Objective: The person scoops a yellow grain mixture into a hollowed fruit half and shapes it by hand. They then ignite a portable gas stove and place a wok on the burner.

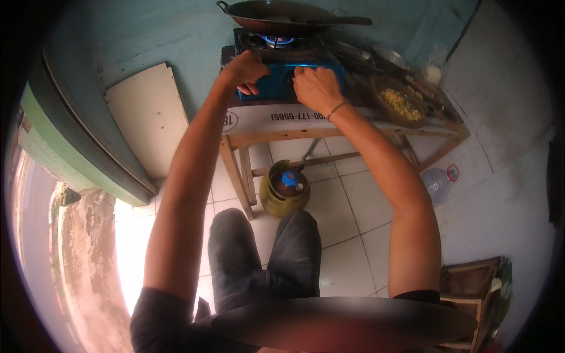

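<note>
A blue gas stove [276,86] stands on a low wooden table [265,137]. A blue flame [278,40] burns on its burner, below a dark wok [265,21] whose contents I cannot make out. At the front of the stove, the fingers of my right hand [317,86] are closed at a dark control knob [289,76], which they partly cover. My left hand [248,70] is at the stove's front left corner, its fingers bent. Whether it grips the stove's edge or only rests there I cannot tell.
A bowl of chopped yellow and green food [401,105] sits right of the stove, beside dark pans [353,53]. Under the table stands a green gas cylinder [284,205] with a hose [310,150]. A plastic bottle [437,183] and a pale board [148,119] flank the table.
</note>
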`<state>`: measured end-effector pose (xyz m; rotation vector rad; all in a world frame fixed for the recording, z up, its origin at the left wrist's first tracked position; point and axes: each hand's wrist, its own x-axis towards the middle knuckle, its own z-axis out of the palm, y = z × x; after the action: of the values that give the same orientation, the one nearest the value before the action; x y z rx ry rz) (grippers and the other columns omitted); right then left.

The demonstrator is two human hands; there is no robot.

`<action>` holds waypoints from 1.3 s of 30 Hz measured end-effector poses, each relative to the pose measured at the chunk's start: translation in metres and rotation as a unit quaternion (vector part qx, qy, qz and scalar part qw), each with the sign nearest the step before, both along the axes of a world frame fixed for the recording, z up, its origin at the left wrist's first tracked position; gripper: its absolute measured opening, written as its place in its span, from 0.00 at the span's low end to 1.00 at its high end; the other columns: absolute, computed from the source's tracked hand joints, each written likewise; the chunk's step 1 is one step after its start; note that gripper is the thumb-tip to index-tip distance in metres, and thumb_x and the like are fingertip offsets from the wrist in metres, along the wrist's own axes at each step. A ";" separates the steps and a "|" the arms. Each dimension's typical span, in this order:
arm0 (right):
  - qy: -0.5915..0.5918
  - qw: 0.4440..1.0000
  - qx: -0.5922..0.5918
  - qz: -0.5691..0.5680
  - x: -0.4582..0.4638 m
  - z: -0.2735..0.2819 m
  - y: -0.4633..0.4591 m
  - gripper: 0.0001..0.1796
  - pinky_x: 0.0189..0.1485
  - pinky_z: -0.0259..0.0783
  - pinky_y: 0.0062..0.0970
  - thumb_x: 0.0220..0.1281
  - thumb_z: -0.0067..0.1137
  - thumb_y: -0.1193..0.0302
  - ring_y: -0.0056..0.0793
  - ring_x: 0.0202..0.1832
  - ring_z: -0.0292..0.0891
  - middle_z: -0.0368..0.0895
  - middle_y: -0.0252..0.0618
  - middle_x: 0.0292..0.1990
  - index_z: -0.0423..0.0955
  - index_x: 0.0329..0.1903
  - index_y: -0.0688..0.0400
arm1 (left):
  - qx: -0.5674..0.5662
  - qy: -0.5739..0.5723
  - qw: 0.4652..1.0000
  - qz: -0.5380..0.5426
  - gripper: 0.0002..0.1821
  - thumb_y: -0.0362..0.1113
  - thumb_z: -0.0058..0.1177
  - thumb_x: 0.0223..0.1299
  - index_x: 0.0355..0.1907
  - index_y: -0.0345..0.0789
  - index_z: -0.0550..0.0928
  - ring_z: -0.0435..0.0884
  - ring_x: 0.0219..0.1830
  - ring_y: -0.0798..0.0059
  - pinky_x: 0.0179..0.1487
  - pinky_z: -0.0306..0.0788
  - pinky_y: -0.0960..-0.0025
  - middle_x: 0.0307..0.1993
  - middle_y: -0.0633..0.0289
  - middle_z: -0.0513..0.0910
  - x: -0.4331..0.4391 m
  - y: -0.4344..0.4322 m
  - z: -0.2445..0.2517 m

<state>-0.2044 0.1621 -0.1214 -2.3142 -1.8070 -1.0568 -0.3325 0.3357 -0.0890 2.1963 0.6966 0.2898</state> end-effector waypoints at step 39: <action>0.047 0.996 0.060 -0.039 -0.008 -0.008 0.003 0.14 0.32 0.82 0.39 0.60 0.59 0.66 0.46 0.35 0.89 0.89 0.49 0.33 0.83 0.41 0.64 | 0.017 -0.009 1.000 0.000 0.14 0.41 0.59 0.63 0.32 0.29 0.79 0.88 0.24 0.63 0.23 0.83 0.64 0.23 0.56 0.79 -0.003 -0.004 0.003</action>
<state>-0.2123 0.1652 -0.1295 -2.3390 -1.5859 -1.0161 -0.3351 0.3319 -0.0859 2.2237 0.6868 0.3231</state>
